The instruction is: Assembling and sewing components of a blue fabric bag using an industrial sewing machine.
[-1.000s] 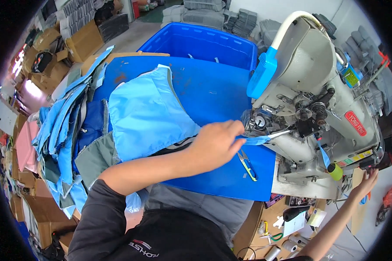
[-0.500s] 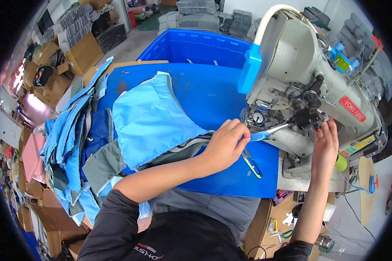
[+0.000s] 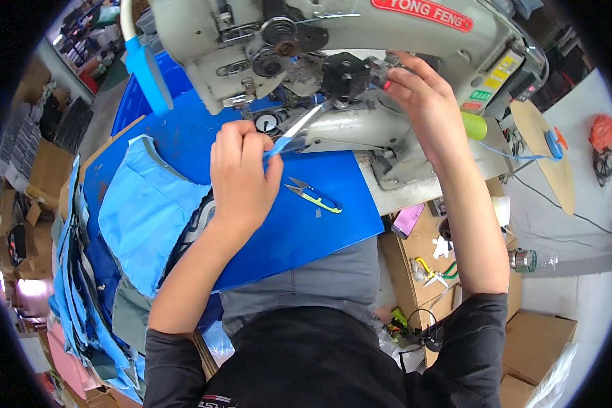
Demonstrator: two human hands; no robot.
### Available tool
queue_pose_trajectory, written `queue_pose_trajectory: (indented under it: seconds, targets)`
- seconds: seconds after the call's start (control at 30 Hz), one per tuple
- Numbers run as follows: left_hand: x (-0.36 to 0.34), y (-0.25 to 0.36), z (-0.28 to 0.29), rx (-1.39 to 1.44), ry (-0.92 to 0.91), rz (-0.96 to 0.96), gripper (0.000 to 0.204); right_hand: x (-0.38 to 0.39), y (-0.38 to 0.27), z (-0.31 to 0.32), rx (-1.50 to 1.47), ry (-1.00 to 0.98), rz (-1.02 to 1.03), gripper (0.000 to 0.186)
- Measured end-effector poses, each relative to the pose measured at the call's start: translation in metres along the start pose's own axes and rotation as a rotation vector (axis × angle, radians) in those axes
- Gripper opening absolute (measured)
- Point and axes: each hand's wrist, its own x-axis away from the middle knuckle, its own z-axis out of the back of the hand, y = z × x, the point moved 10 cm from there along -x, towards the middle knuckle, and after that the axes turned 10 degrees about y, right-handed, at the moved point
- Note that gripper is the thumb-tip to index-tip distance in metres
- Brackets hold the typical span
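Note:
My left hand [image 3: 241, 177] pinches the narrow end of a light blue fabric piece [image 3: 277, 146], just in front of the sewing machine [image 3: 340, 129]. From that end a white strip [image 3: 304, 120] runs up to a black attachment [image 3: 347, 76] on the machine. The wide part of the blue piece [image 3: 149, 197], edged with grey, lies to the left of my left hand. My right hand [image 3: 421, 98] reaches to the right side of the black attachment, its fingers curled at a small part there; they partly hide it. Thread snips [image 3: 316, 196] with yellow-green and dark handles lie on the blue tabletop [image 3: 272, 241].
Layered blue and grey fabric pieces [image 3: 81, 292] hang at the left. A blue bin [image 3: 126, 109] stands behind the tabletop. A pale green thread cone [image 3: 474, 126] is beside the machine. Lower right, a wooden shelf [image 3: 415, 299] holds a phone [image 3: 408, 219] and small tools.
The view has turned right, so machine and fabric appear farther left. My left hand still pinches the blue end, now more upright and slightly nearer the machine. My right hand stays at the attachment.

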Motion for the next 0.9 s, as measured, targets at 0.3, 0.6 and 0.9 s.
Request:
queue_pose_trajectory:
  seconds: [0.3, 0.6, 0.9]
  targets:
    - [0.015, -0.063, 0.013, 0.405, -0.108, 0.506, 0.032, 0.034, -0.002, -0.008, -0.006, -0.032, 0.018, 0.034]
    - [-0.001, -0.054, 0.005, 0.194, -0.156, 0.42, 0.068, 0.018, 0.008, 0.004, -0.088, -0.077, 0.011, 0.026]
    - [-0.008, -0.058, -0.014, 0.024, -0.041, 0.308, 0.084, 0.015, 0.008, 0.012, 0.013, 0.013, 0.047, 0.024]
